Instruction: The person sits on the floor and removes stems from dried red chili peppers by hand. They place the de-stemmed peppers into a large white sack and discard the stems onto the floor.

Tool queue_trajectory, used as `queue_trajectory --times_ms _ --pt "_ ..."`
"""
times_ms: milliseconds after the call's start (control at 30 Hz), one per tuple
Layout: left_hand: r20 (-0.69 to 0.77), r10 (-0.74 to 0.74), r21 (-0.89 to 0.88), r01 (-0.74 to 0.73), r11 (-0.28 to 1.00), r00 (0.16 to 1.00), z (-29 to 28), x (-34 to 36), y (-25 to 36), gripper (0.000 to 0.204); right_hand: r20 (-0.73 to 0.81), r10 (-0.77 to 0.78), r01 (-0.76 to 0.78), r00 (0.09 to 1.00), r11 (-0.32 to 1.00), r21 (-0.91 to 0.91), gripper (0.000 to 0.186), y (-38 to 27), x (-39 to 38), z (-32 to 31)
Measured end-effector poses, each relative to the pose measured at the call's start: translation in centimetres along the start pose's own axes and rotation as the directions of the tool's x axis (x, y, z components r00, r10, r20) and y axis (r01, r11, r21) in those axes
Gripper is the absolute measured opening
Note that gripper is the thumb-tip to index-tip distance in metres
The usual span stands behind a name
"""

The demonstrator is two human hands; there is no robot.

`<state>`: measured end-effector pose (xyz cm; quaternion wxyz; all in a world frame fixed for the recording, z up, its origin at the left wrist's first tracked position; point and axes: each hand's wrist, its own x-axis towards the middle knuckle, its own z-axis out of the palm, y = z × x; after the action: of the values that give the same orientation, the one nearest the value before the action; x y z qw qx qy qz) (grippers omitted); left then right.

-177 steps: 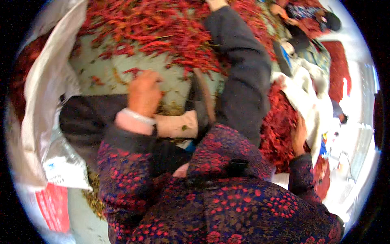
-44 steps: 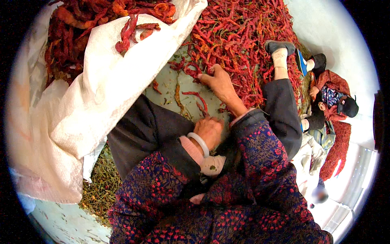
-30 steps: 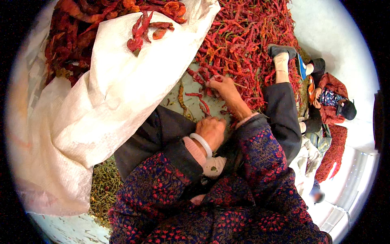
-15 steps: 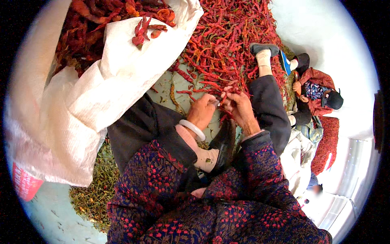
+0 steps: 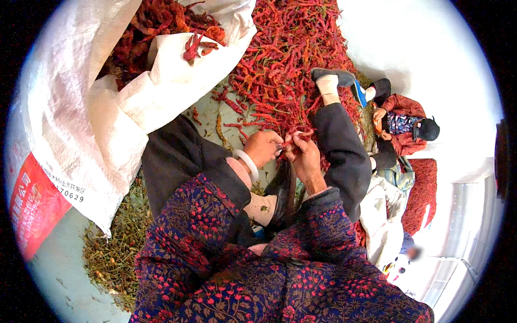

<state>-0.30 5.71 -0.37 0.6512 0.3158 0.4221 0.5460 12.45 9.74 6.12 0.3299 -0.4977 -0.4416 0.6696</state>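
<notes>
My two hands meet over a pile of dried red chili peppers point(image 5: 293, 46). My right hand point(image 5: 306, 160) is closed, pinching a dried chili pepper point(image 5: 299, 133) between thumb and fingers. Close beside it, my left hand point(image 5: 262, 148) is closed too, its fingertips near that pepper. A small grey, metallic-looking bit shows at the left fingertips; its kind is too small to make out. A pale bangle point(image 5: 249, 163) circles my left wrist. Loose chili peppers point(image 5: 232, 103) lie just beyond my hands, between my spread legs.
On the left a big white woven sack point(image 5: 183, 81) stands open, full of dried chilies point(image 5: 161, 24). Below it lies a heap of greenish-brown stems point(image 5: 116, 253). At right sits another person point(image 5: 404, 124), near pale sacks point(image 5: 379, 202) and a further red pile point(image 5: 423, 188).
The view has shifted, so the pile, legs and other person appear further left. Both hands stay together at the chili. The sack's lower left part has swung, showing more of its red printed side.
</notes>
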Motion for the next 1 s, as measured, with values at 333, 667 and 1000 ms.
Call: queue_trajectory --times_ms 333,667,1000 --pt "-0.191 0.152 0.295 -0.091 0.951 0.97 -1.5 1.9 -2.0 0.014 -0.11 -0.026 0.043 0.994 0.987 0.157 0.013 -1.3 -2.1 0.0" --pt "-0.286 0.154 0.42 -0.021 0.907 0.946 -2.3 1.8 -0.5 0.015 -0.051 -0.03 0.039 0.998 0.98 0.197 0.007 -2.0 -1.2 1.2" --pt "-0.297 0.125 0.358 -0.011 0.934 0.947 -2.3 1.9 -1.2 0.013 -0.105 0.006 0.016 0.994 0.977 0.211 0.018 -2.7 3.8 0.1"
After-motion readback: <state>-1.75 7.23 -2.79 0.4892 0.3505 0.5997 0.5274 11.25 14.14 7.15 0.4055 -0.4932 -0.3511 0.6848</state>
